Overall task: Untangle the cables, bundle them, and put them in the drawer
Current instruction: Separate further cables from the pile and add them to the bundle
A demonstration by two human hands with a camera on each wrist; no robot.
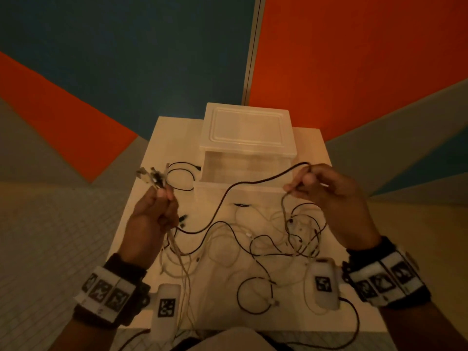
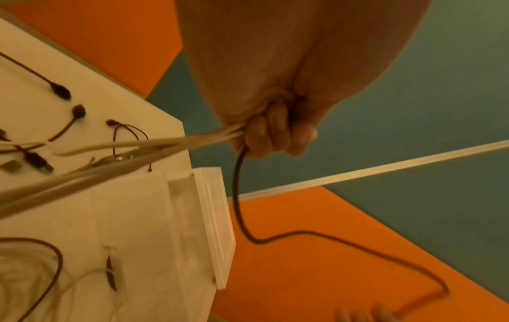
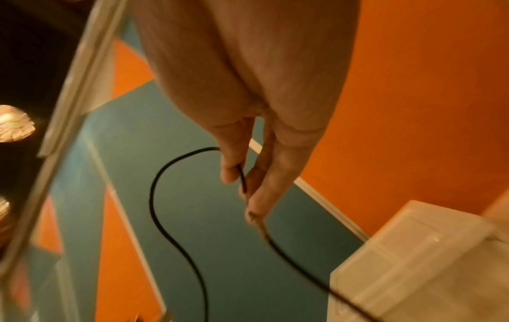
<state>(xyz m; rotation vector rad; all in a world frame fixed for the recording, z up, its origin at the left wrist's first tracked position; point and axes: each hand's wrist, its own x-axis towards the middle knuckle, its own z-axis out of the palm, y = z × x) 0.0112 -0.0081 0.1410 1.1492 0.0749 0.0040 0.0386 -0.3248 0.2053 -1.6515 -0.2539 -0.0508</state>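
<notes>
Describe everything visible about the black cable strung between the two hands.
The black cable is thin, round and dark, rubbery-looking. The right hand pinches it between thumb and fingers, raised in front of the open clear plastic drawer. From there it sags in a curve above the white table to the left hand, which grips it along with several pale cables. Its ends are not clearly visible.

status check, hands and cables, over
Left hand grips gathered cable ends. Right hand pinches thin black cable. Tangled cable pile on white table; translucent plastic drawer open.
</notes>
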